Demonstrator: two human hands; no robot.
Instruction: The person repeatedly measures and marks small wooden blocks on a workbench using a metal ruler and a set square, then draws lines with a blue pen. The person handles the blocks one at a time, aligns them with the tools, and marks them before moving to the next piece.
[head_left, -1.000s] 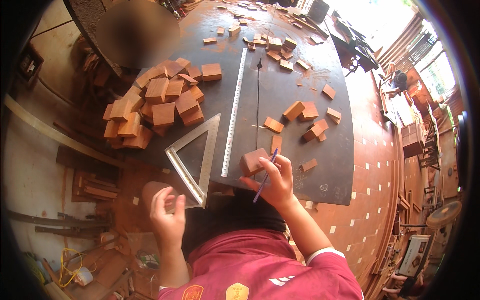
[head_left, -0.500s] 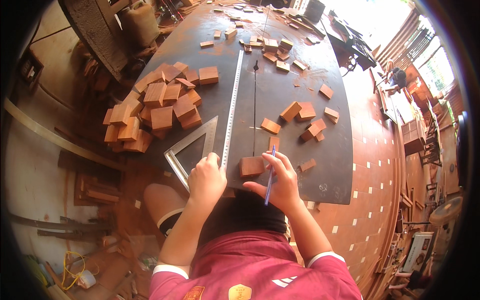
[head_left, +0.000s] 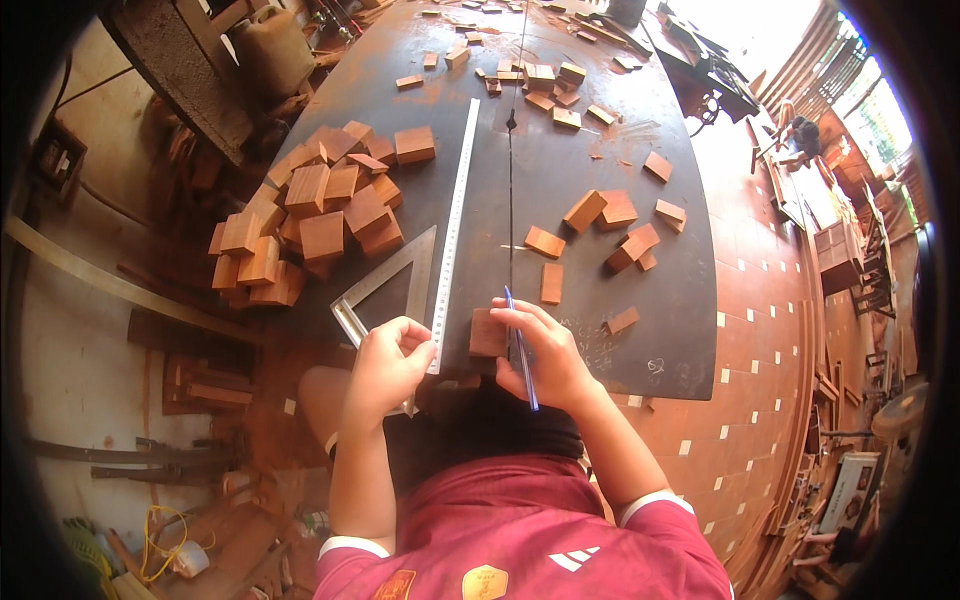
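My right hand (head_left: pixel 548 352) holds a blue pen (head_left: pixel 523 352) slanting between its fingers. Its fingertips also rest against a reddish wooden block (head_left: pixel 487 332) at the table's near edge. To the left, my left hand (head_left: pixel 392 368) is closed, fingers curled and thumb and forefinger drawn together beside the near end of a long steel ruler (head_left: pixel 456 222); whether anything is inside is hidden. The ruler lies lengthwise on the dark table (head_left: pixel 600 290). Just beyond my left hand is a metal set square (head_left: pixel 420 275), partly covered by it. A small wooden piece (head_left: pixel 551 283) lies ahead of the block.
A heap of wooden blocks (head_left: pixel 308 190) covers the table's left side. Loose blocks (head_left: pixel 617 208) lie at right, and several offcuts (head_left: pixel 540 77) are scattered at the far end. A narrow slot (head_left: pixel 511 200) runs along the tabletop. Tiled floor (head_left: pixel 745 330) borders its right edge.
My left hand has shifted left and nearer to me, uncovering the ruler's near end. My right hand has moved left onto the block, which has turned and shifted slightly left.
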